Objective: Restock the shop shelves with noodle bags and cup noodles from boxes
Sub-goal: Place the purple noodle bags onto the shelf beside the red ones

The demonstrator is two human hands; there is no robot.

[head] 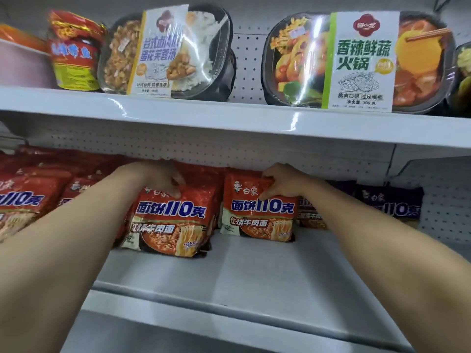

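Two red noodle bags stand upright on the white lower shelf [254, 273]. My left hand [158, 178] grips the top edge of the left red noodle bag [170, 222], which heads a row of like bags. My right hand [279, 183] pinches the top right corner of the right red noodle bag [257, 215]. More red bags [28, 200] fill the shelf to the left. Dark purple noodle bags [390, 202] stand to the right, behind my right forearm.
The upper shelf [229, 118] carries a red and yellow cup [74, 52] and two black ready-meal trays [165, 52] [362, 62]. A perforated back panel [229, 149] closes the shelf. Bare shelf surface lies in front of the bags.
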